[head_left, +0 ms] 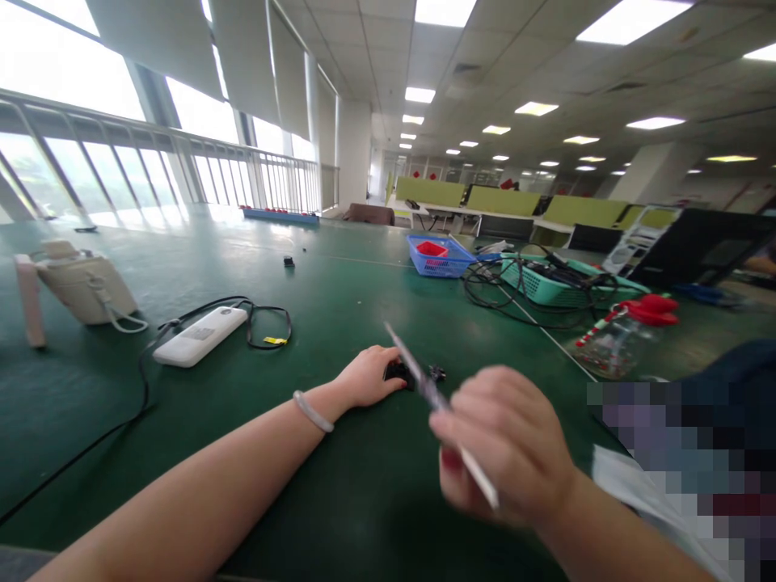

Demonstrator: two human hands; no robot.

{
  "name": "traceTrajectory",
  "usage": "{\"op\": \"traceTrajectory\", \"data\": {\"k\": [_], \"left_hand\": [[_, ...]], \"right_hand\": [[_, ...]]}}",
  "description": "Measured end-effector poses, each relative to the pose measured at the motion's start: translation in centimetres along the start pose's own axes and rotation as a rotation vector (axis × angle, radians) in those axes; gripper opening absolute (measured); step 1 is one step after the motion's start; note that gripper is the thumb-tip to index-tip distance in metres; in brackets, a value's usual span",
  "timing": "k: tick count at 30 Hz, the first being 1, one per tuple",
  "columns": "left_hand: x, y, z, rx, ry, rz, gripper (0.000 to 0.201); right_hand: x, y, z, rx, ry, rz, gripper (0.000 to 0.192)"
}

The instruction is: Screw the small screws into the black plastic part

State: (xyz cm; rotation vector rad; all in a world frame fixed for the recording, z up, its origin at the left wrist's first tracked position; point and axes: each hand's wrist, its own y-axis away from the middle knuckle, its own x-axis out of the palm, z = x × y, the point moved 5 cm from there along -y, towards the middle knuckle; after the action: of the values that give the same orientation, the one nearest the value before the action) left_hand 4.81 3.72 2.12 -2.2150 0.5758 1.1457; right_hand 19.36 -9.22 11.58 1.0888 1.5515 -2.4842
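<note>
Two bare hands busy over a small black part on a green table mat (339, 307)

Left hand (367, 377) lies flat-ish on the mat, fingers curled together over the small black plastic part (401, 372), touching it. Right hand (506, 444) is raised just beside, fingers pinched shut around a thin silvery metal tool (433, 398), tip angled up over the part. White power bank (200, 335) sits off left.
</note>
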Motion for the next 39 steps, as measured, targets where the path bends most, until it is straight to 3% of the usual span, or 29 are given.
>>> {"op": "traceTrajectory", "data": {"k": [2,4,7,10,13,16,27,33,39], "left_hand": [[0.0,0.0,-0.1,0.037,-0.012,-0.007,0.035],[0.0,0.0,-0.2,0.049,-0.016,0.002,0.032],[0.0,0.0,-0.1,0.033,-0.017,0.023,0.035],[0.1,0.0,0.0,0.022,-0.021,0.034,0.039],[0.1,0.1,0.0,0.02,-0.019,0.042,0.04],[0.1,0.2,-0.1,0.027,-0.019,0.044,0.038],[0.0,0.7,0.7,0.031,0.008,0.062,0.047],[-0.2,0.6,0.3,0.058,0.0,0.06,0.044],[-0.2,0.5,0.5,0.022,-0.012,0.085,0.048]], "right_hand": [[0.4,-1.2,-2.3,0.042,0.021,-0.213,0.014],[0.8,-1.1,-5.6,0.271,-0.076,-0.401,0.019],[1.8,0.3,-9.2,0.494,-0.333,-0.485,0.024],[2.3,1.3,-10.0,0.508,-0.369,-0.375,0.024],[2.8,1.4,-9.5,0.401,-0.299,-0.168,0.022],[3.2,1.2,-9.2,0.323,-0.236,-0.061,0.021],[3.7,1.2,-8.8,0.28,-0.263,-0.003,0.019],[4.2,1.2,-8.2,0.276,-0.265,0.109,0.01],[4.3,1.4,-8.2,0.278,-0.234,0.046,0.015]]}}
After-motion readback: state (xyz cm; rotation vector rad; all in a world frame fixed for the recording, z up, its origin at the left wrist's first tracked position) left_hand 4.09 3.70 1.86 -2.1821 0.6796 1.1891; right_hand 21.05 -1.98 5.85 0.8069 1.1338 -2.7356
